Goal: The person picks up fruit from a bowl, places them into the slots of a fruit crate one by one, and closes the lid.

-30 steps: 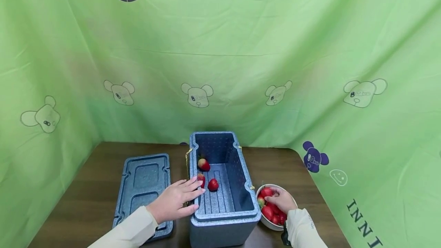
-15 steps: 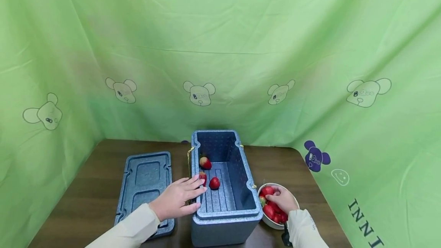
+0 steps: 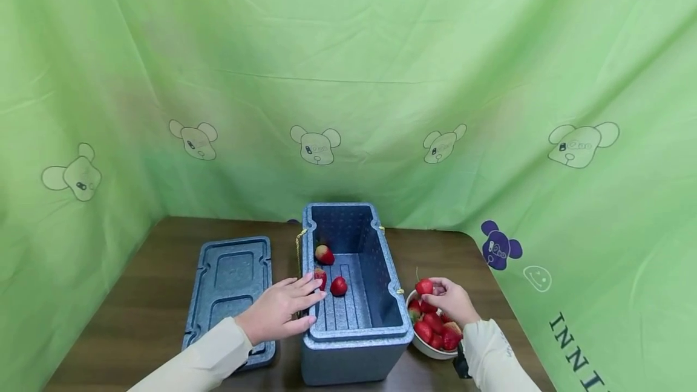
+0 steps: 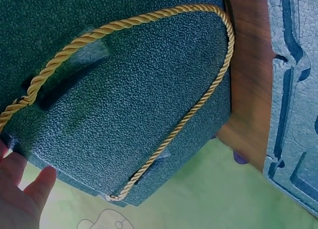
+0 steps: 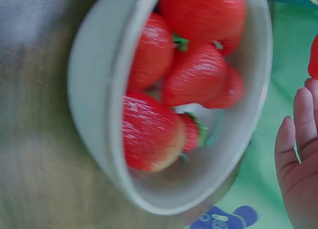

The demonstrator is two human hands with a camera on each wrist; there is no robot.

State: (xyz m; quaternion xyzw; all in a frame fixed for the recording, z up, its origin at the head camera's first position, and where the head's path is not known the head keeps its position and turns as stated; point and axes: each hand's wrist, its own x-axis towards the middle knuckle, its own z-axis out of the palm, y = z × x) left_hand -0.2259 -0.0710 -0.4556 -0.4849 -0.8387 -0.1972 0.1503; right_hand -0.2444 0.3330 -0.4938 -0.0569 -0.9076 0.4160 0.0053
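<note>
My right hand (image 3: 454, 302) pinches a red strawberry (image 3: 423, 286), its thin stem pointing up, over the far rim of a white bowl (image 3: 430, 352). Several more strawberries (image 5: 194, 75) fill the bowl, seen close in the right wrist view; there only a sliver of the held one shows at the right edge. My left hand (image 3: 280, 312) rests with extended fingers on the left rim of a tall blue-grey foam box (image 3: 354, 363). Inside the box lie a pale-shouldered strawberry (image 3: 324, 254), a red strawberry (image 3: 338, 286) and another strawberry (image 3: 320, 278), partly hidden by my left fingertips.
A blue-grey lid (image 3: 234, 268) lies flat on the brown wooden table (image 3: 147, 301), left of the box. Yellow twisted rope (image 4: 189, 114) loops along the box's side. A green printed curtain (image 3: 354, 89) hangs behind and around the table.
My right hand has lifted a strawberry up from the pile in the bowl, moving slightly up and away. The left hand stays on the box rim.
</note>
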